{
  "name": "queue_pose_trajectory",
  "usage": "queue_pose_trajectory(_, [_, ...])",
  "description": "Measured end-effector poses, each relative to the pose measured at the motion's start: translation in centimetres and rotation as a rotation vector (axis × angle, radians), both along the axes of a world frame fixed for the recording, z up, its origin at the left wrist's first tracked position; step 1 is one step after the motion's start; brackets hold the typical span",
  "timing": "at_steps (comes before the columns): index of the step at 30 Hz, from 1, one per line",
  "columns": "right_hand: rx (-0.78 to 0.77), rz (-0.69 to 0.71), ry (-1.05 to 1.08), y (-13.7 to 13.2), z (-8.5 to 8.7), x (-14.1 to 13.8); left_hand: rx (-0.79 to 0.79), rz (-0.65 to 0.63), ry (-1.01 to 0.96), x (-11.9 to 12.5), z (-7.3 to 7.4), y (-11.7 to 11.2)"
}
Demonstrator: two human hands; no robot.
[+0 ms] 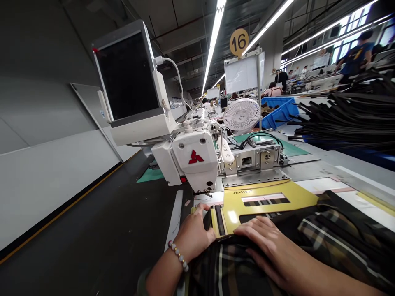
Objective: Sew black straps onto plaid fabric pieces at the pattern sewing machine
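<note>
A flat yellow template (pixel 233 205) with cut-out windows lies under a metal clamp plate (pixel 256 179) of the white sewing machine (pixel 194 158). Dark plaid fabric (pixel 231 267) spreads in front of it and shows through the windows. My left hand (pixel 194 228), with a beaded bracelet (pixel 179 255) at the wrist, grips a dark edge of the fabric at the template's left end, index finger and thumb around it; its other fingers are hidden. My right hand (pixel 263 240) rests with fingers stretched out on the fabric, fingertips at the template's near edge.
A dark screen (pixel 129 76) stands above the machine at left. Behind are a white fan (pixel 242 115), a blue crate (pixel 280 113) and a sign numbered 16 (pixel 239 42). Dark strips (pixel 348 119) are heaped at right. People stand farther back.
</note>
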State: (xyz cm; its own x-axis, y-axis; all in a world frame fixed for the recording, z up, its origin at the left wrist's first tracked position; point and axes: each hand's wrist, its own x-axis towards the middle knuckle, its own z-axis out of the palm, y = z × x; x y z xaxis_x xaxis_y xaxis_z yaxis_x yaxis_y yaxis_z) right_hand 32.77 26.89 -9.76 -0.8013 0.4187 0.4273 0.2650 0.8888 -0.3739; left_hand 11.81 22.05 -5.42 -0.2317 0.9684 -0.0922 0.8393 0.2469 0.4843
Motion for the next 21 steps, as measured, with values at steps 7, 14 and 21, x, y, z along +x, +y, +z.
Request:
queue_pose_trajectory(7, [-0.053, 0.018, -0.028, 0.2, 0.1, 0.0, 0.001, -0.002, -0.070, 0.0, -0.7, 0.2])
queue_pose_trajectory(14, [-0.079, 0.033, -0.061, 0.1, 0.0, 0.1, 0.021, -0.022, -0.085, -0.2, -0.8, 0.2])
queue_pose_trajectory(21, [-0.087, 0.032, -0.075, 0.1, 0.2, 0.2, 0.196, 0.053, -0.013, -0.6, -2.6, 0.6])
